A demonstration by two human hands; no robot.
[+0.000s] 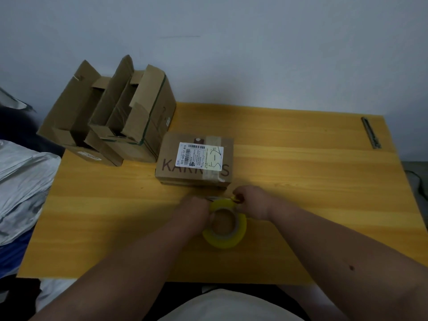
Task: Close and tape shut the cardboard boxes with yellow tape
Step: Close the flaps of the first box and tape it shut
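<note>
Yellow bench (pixel 301 181): left hand (pixel 196 208) gripped tape roll (pixel 225 224), right hand (pixel 251 200) pinched its free end, closed box (pixel 194 158) just beyond; risk: strip tearing or sticking back.

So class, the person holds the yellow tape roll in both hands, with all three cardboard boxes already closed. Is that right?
Not quite. Only the labelled box is closed; the two boxes at the table's far left corner have flaps open, as the head view shows. Both hands are on the tape roll.

left hand (pixel 198 208) grips yellow tape roll (pixel 225 225) | right hand (pixel 251 200) apparently pinches tape end | closed box (pixel 194 161) just behind
</note>
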